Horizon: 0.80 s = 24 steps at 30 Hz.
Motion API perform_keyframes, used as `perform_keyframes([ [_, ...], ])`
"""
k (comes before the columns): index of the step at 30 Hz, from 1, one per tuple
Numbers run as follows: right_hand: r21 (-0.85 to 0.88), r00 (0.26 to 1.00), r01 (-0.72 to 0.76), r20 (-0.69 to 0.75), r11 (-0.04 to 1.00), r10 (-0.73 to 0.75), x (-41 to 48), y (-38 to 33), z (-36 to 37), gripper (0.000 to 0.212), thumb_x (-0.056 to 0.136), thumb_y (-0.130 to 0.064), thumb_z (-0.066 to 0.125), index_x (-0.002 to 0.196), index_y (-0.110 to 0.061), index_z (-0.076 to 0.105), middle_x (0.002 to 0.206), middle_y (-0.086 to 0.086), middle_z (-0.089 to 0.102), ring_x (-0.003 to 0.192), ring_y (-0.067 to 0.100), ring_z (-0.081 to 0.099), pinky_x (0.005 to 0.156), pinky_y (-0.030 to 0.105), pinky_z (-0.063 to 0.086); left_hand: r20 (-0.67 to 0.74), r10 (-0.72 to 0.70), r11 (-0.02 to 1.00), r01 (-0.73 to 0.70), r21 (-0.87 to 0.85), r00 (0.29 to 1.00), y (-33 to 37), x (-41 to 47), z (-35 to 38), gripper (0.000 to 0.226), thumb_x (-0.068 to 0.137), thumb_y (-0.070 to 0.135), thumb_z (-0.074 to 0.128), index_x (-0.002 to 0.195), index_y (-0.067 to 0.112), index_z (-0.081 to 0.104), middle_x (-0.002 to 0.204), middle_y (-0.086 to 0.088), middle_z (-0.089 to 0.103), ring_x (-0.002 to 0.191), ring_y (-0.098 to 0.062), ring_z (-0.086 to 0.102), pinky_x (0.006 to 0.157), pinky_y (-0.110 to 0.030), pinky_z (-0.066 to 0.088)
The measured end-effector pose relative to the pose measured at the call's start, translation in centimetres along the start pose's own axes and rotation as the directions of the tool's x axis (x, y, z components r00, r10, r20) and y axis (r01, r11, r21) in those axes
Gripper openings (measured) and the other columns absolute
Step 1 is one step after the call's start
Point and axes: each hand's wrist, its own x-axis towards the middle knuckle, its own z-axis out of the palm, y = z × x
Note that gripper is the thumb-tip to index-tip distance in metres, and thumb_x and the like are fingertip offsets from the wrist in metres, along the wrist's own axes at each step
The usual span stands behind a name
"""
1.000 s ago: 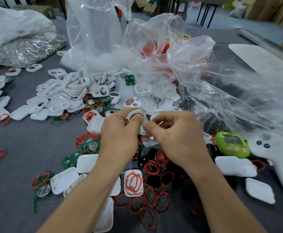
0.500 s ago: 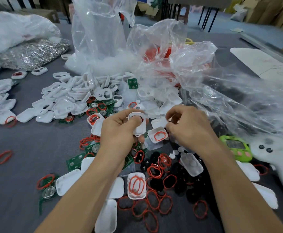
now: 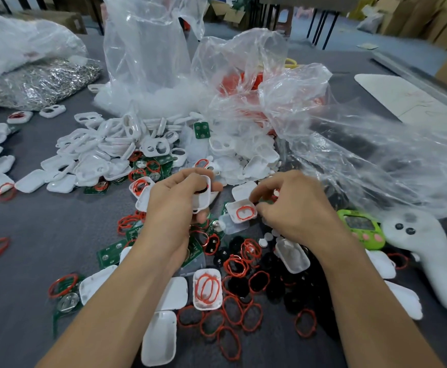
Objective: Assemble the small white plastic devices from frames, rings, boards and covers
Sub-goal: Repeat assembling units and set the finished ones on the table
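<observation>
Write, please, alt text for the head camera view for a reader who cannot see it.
A person's left hand grips a small white frame over a grey table, while the right hand curls its fingers beside a white shell holding a red ring. White covers, loose red rings, green boards and clear plastic bags lie around.

Glossy white plastic frames (image 3: 92, 166), crinkly clear plastic bags (image 3: 243, 75), seemingly matt grey cloth table (image 3: 31, 221).

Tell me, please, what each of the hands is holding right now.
Left hand: grips a small white plastic frame.
Right hand: fingers curled; whether they pinch anything cannot be told.
</observation>
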Motion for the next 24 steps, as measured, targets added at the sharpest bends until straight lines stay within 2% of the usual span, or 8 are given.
perform_keyframes([
  [2,-0.069,0.997,-0.014,0.072,0.998,0.019,-0.2,0.0,-0.1,0.023,0.076,-0.019,0.078,0.089,-0.038,0.08,0.078,-0.019,0.067,0.074,-0.002,0.061,0.062,0.008,0.041,-0.009,0.002,1.0,-0.002,-0.003,1.0,-0.1,0.1,-0.1,0.018,0.091,-0.003,0.054,0.089,0.004,0.069,0.079,-0.012,0.075,0.043,-0.011,0.047,0.037,-0.019,0.033],
  [5,-0.075,0.996,-0.053,0.062,0.996,0.058,-0.1,0.1,-0.3,0.026,0.077,-0.016,0.077,0.093,-0.037,0.079,0.078,-0.018,0.065,0.078,0.004,0.062,0.072,0.018,0.044,-0.031,0.01,1.0,-0.01,0.007,0.999,-0.1,0.4,-0.2,0.019,0.09,-0.005,0.055,0.084,0.006,0.07,0.08,-0.016,0.074,0.041,-0.012,0.043,0.036,-0.019,0.032],
  [8,-0.035,0.997,-0.073,-0.015,0.997,0.072,-0.2,0.4,-0.6,0.019,0.078,-0.016,0.076,0.083,-0.034,0.078,0.059,-0.016,0.064,0.063,-0.001,0.062,0.057,0.01,0.042,-0.035,0.025,0.999,-0.024,0.031,0.999,-0.1,0.5,-0.3,0.021,0.09,-0.006,0.054,0.084,0.007,0.069,0.077,-0.014,0.071,0.041,-0.011,0.045,0.036,-0.018,0.03],
  [11,0.054,0.996,-0.084,-0.021,0.995,0.085,-0.2,0.6,-1.0,0.021,0.08,-0.011,0.076,0.073,-0.031,0.077,0.058,-0.018,0.067,0.054,-0.007,0.064,0.047,0.003,0.041,-0.013,0.02,1.0,-0.02,0.024,1.0,-0.2,0.5,-0.3,0.021,0.089,-0.005,0.054,0.083,0.007,0.07,0.073,-0.011,0.07,0.044,-0.011,0.045,0.037,-0.02,0.03],
  [14,-0.052,0.997,-0.044,0.059,0.998,0.047,-0.2,0.1,-0.4,0.018,0.076,-0.018,0.081,0.081,-0.035,0.08,0.063,-0.022,0.063,0.06,-0.006,0.057,0.053,0.001,0.034,0.011,0.021,1.0,-0.021,-0.001,1.0,-0.3,0.4,-0.3,0.02,0.089,0.0,0.051,0.087,0.004,0.071,0.071,-0.01,0.066,0.042,-0.012,0.041,0.038,-0.02,0.03],
  [18,-0.057,0.995,0.004,0.1,0.998,0.002,-0.2,-0.4,0.4,0.015,0.075,-0.037,0.086,0.088,-0.036,0.079,0.074,-0.02,0.066,0.073,0.0,0.061,0.066,0.015,0.041,0.049,-0.021,0.997,0.025,-0.068,0.999,-0.3,0.4,-0.5,0.029,0.095,0.012,0.046,0.085,0.006,0.073,0.069,-0.009,0.064,0.045,-0.015,0.037,0.039,-0.022,0.031],
  [24,-0.073,0.994,-0.023,0.105,0.997,0.03,-0.1,-0.6,0.6,0.009,0.076,-0.025,0.083,0.075,-0.032,0.078,0.068,-0.017,0.066,0.071,-0.001,0.061,0.061,0.014,0.042,0.129,-0.075,0.983,0.094,-0.157,0.989,-0.4,0.5,-0.3,0.048,0.106,0.028,0.035,0.09,0.0,0.071,0.075,-0.017,0.066,0.051,-0.015,0.054,0.039,-0.021,0.029],
])
